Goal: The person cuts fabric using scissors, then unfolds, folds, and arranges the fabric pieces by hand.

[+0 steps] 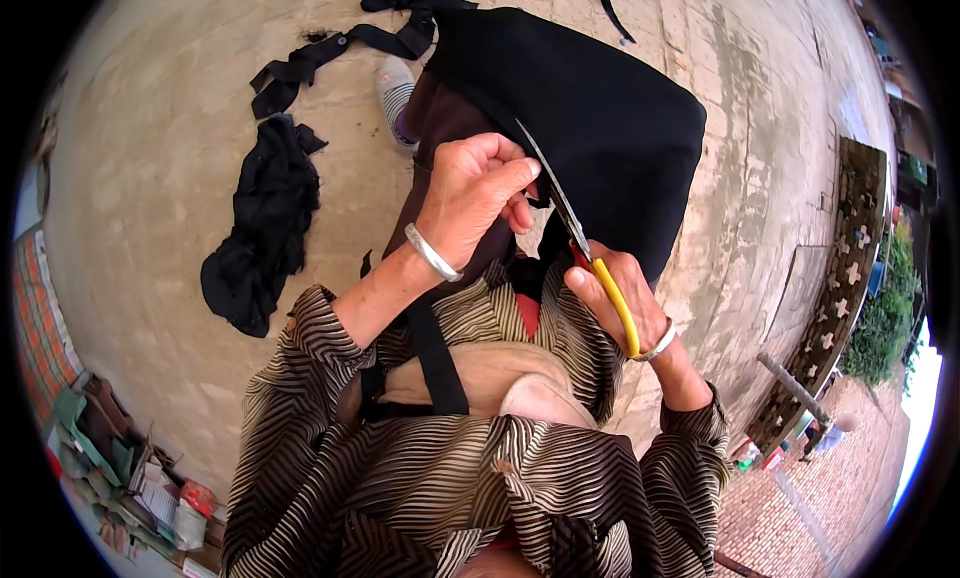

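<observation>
Black cloth [590, 108] lies spread over my lap and legs. My left hand [480, 193] pinches a dark edge of it between thumb and fingers, left of the scissor blades. In my right hand [615, 293] are scissors [618, 303] with yellow handles, the metal blades pointing up and slightly left across the cloth. The blades look nearly closed, close beside my left fingertips. A silver bangle circles each wrist. Below the hands, a black strap [435, 358] crosses a beige pad or bag [490, 373] on my lap.
Crumpled black fabric [265, 223] lies on the pale floor at the left. Black strips [310, 68] lie above it, near a foot in a striped sock [397, 93]. A thin black strip [613, 13] is at the top. A patterned block wall [835, 278] stands right; piled items [130, 468] are lower left.
</observation>
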`<action>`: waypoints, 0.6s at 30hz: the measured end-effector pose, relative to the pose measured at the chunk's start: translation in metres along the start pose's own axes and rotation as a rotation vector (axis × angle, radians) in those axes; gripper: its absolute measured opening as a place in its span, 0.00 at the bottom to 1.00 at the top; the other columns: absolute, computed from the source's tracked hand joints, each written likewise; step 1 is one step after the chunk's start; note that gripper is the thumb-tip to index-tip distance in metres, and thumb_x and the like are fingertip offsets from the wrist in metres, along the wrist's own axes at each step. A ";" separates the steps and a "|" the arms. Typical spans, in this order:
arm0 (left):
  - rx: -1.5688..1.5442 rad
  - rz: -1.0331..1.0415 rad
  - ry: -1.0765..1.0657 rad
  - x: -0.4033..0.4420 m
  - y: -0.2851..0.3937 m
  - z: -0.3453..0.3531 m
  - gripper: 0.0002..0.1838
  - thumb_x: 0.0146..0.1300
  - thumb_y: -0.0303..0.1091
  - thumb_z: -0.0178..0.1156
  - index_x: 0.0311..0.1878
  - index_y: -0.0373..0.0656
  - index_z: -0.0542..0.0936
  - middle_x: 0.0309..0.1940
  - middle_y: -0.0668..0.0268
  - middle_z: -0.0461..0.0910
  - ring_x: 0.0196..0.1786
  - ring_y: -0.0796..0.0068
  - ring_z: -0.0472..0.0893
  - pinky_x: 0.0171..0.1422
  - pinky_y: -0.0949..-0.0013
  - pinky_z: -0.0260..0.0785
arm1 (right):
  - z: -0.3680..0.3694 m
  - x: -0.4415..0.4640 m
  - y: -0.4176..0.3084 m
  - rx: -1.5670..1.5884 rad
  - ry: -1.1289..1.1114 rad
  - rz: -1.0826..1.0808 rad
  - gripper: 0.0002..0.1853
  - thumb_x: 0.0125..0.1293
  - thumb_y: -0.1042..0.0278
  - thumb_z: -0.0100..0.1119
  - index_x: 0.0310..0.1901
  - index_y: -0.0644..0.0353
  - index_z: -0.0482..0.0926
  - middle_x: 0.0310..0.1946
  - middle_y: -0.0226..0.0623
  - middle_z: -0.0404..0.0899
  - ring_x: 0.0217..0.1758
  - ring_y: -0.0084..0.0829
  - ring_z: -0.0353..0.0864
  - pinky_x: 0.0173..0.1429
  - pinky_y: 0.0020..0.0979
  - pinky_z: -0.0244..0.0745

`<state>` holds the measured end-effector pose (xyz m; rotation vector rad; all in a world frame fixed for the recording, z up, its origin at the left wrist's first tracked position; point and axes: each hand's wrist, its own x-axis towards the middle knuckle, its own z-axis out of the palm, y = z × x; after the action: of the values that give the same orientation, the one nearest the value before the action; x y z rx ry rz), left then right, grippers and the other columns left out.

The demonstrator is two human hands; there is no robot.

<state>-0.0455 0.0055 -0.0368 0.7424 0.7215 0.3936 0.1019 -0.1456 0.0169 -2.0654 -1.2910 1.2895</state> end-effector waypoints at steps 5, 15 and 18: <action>0.024 0.035 0.025 0.001 0.001 0.005 0.06 0.64 0.27 0.59 0.34 0.34 0.77 0.25 0.61 0.80 0.21 0.78 0.79 0.24 0.76 0.73 | -0.007 0.001 0.005 0.035 -0.147 -0.023 0.37 0.64 0.33 0.56 0.26 0.70 0.68 0.21 0.49 0.66 0.25 0.46 0.71 0.34 0.40 0.68; 0.004 0.024 0.086 -0.002 -0.005 0.017 0.05 0.62 0.25 0.59 0.32 0.34 0.78 0.23 0.62 0.80 0.20 0.78 0.78 0.25 0.77 0.71 | -0.016 0.005 -0.001 0.202 -0.243 0.074 0.30 0.67 0.37 0.53 0.38 0.65 0.70 0.29 0.33 0.65 0.34 0.26 0.63 0.40 0.29 0.61; -0.016 0.022 0.080 -0.002 -0.005 0.016 0.05 0.62 0.25 0.59 0.32 0.33 0.78 0.23 0.61 0.80 0.20 0.78 0.78 0.25 0.77 0.71 | -0.017 0.009 0.000 0.167 -0.201 -0.001 0.36 0.64 0.31 0.54 0.33 0.67 0.66 0.21 0.41 0.66 0.28 0.35 0.71 0.36 0.36 0.68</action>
<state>-0.0351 -0.0068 -0.0307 0.7235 0.7851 0.4506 0.1175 -0.1355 0.0213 -1.8599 -1.2183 1.5808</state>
